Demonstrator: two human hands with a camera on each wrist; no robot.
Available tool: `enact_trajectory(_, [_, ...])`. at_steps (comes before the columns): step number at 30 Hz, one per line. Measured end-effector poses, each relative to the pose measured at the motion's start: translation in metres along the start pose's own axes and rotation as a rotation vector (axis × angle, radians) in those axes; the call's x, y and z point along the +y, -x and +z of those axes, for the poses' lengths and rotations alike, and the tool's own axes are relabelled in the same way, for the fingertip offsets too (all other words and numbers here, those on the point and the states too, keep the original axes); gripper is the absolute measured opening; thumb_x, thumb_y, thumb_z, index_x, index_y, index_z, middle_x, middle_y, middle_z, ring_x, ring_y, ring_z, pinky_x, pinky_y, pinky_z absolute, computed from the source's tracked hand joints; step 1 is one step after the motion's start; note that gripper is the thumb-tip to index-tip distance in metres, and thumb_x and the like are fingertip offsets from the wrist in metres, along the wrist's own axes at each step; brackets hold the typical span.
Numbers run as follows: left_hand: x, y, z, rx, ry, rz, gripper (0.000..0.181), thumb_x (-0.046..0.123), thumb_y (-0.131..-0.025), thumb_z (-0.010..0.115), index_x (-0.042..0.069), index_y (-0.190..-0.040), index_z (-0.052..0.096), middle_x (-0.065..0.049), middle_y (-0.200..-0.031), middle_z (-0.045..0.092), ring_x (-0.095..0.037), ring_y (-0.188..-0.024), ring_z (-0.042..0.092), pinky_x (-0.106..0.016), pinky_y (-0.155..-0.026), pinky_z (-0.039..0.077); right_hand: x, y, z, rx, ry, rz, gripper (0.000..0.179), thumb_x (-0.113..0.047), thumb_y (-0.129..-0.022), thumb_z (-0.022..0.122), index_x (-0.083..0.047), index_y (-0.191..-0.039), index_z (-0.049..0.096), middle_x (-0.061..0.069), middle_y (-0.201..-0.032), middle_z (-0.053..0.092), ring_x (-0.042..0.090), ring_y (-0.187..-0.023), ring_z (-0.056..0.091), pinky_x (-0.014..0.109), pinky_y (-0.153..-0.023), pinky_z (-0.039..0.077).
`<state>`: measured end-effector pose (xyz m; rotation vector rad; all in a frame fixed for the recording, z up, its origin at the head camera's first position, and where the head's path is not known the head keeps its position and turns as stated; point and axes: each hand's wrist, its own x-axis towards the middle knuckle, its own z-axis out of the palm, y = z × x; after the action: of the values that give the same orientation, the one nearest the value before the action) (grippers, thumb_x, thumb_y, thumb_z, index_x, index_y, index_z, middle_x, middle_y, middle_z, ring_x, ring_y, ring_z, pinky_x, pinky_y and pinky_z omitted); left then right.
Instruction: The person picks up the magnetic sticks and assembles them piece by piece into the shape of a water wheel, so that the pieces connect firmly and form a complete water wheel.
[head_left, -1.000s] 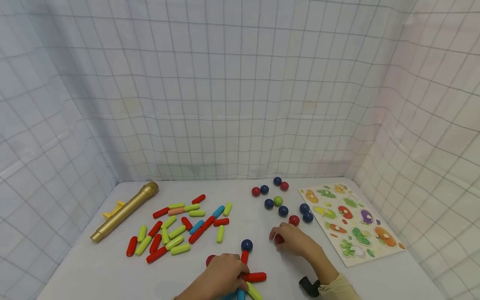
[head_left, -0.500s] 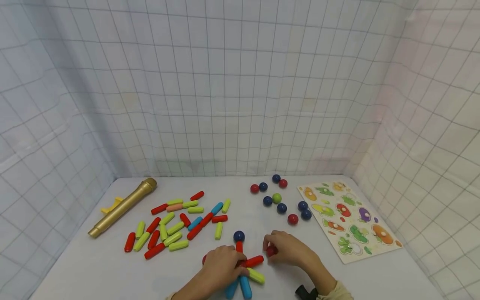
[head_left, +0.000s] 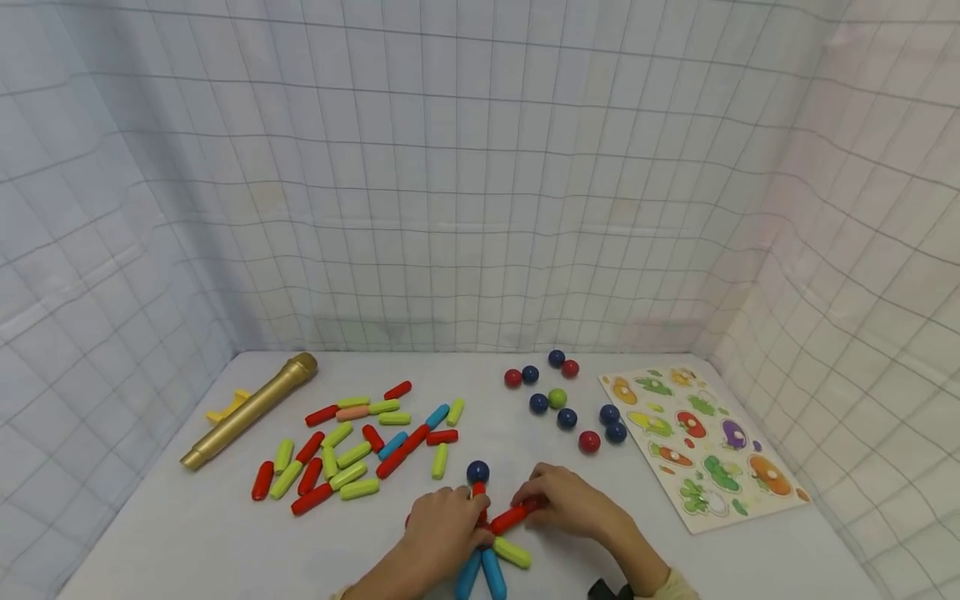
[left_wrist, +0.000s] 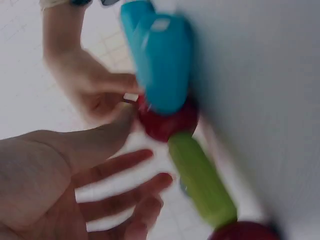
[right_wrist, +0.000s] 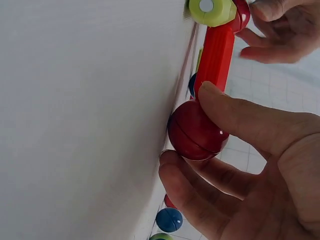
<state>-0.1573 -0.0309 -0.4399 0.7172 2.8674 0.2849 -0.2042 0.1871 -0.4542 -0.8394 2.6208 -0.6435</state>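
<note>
Left hand (head_left: 444, 527) and right hand (head_left: 566, 502) close together, in pinch grips

The left hand (head_left: 442, 532) and right hand (head_left: 568, 502) are bare. A wrinkled cream right sleeve (head_left: 675, 587) adjoins a black fitting (head_left: 609, 591); a sliver of cream left sleeve (head_left: 341, 593) shows at the near edge.

A flat board (head_left: 675, 400) printed with vegetables lies on the white table (head_left: 187, 533). Just left of the board sit two dark blue balls (head_left: 616, 432) and a red ball (head_left: 589, 442). Farther left of it, a green ball (head_left: 557, 398) lies between two more blue balls (head_left: 567, 418); about level with the board's far edge are two red-and-blue pairs (head_left: 513, 378). Well left of the board spread loose rods (head_left: 354, 454) in lime, red and blue, plus one salmon rod (head_left: 352, 412). Farthest left from it, a gold microphone (head_left: 250, 412) partly hides a yellow piece (head_left: 228, 406). Gridded cloth (head_left: 480, 208) rises behind the board.
</note>
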Motion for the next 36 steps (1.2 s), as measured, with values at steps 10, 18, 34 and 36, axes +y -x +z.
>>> enact_trajectory(10, [-0.017, -0.002, 0.000, -0.085, -0.078, 0.343, 0.028, 0.019, -0.087, 0.072, 0.042, -0.103, 0.070, 0.013, -0.118, 0.066, -0.009, -0.108, 0.058, -0.038, -0.090, 0.051, -0.003, -0.007, -0.002, 0.017, 0.052, 0.002, 0.021, -0.021, -0.083, 0.076, -0.023, -0.104, 0.075, -0.011, -0.090, 0.061, 0.000, -0.078, 0.049, 0.018, -0.072, 0.046])
enact_trajectory(18, [-0.007, 0.001, 0.001, -0.059, -0.194, 0.331, 0.025, 0.025, -0.088, 0.071, 0.045, -0.103, 0.070, 0.012, -0.099, 0.066, -0.008, -0.092, 0.049, -0.030, -0.083, 0.045, 0.007, -0.007, -0.027, 0.128, 0.025, 0.099, 0.026, -0.024, -0.087, 0.073, -0.021, -0.112, 0.072, 0.001, -0.107, 0.064, 0.012, -0.086, 0.057, 0.028, -0.075, 0.051])
enact_trajectory(34, [0.003, 0.000, 0.005, -0.243, -0.113, 0.106, 0.043, 0.042, -0.085, 0.072, 0.032, -0.125, 0.061, 0.009, -0.096, 0.060, -0.011, -0.085, 0.052, -0.041, -0.091, 0.050, 0.063, -0.018, -0.034, 0.247, 0.177, 0.344, 0.014, -0.005, -0.082, 0.072, -0.012, -0.095, 0.070, 0.002, -0.084, 0.061, 0.014, -0.076, 0.052, 0.032, -0.071, 0.048])
enact_trajectory(36, [0.001, -0.001, 0.003, -0.220, -0.102, 0.089, 0.043, 0.044, -0.085, 0.071, 0.032, -0.125, 0.062, 0.008, -0.095, 0.061, -0.011, -0.083, 0.051, -0.038, -0.087, 0.049, 0.056, -0.016, -0.031, 0.243, 0.126, 0.290, 0.012, -0.005, -0.081, 0.074, -0.012, -0.090, 0.069, 0.001, -0.080, 0.058, 0.014, -0.075, 0.049, 0.029, -0.068, 0.044])
